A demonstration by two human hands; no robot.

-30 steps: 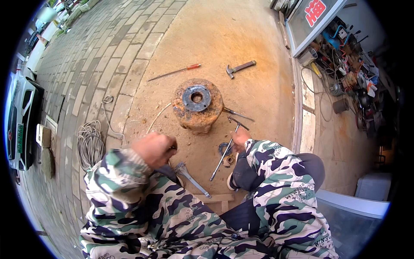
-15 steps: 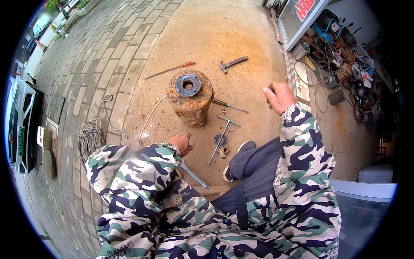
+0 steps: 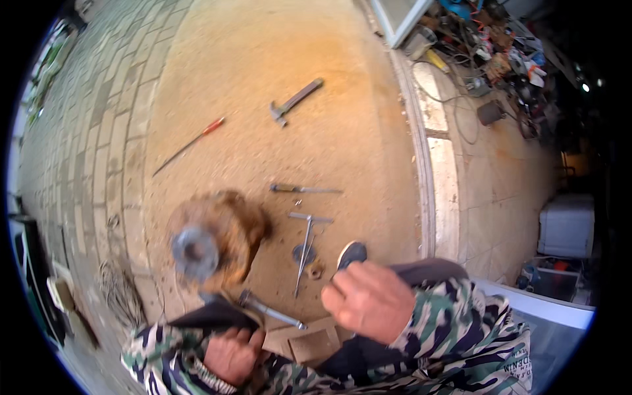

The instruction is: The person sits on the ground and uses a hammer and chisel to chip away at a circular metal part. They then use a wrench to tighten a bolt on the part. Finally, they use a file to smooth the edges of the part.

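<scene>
My left hand [image 3: 234,355] is low in front of me, close to my knee and sleeve, its fingers curled in. Anything inside them is hidden. Also curled, my right hand [image 3: 368,299] hangs in the air over my leg near my shoe; its palm faces away and its contents cannot be seen. A rusty, round metal housing [image 3: 240,224] leans beyond my left hand, blurred, with a dark ring-shaped flange [image 3: 195,253] on its end. Between the hands a long-handled steel wrench [image 3: 273,311] rests near the housing.
A T-handle wrench [image 3: 305,247] lies across a dark disc [image 3: 301,255], beside a small rusty fitting [image 3: 315,270]. Farther off are a dark-handled screwdriver [image 3: 306,189], a red-handled screwdriver [image 3: 191,145] and a claw hammer [image 3: 296,102]. Coiled cable [image 3: 120,293] lies left; clutter [image 3: 500,72] fills the right doorway.
The view has shifted, so the housing now appears lower and farther left, with its flange tilted toward me. My right hand has come down and inward; my left has drawn back toward my body.
</scene>
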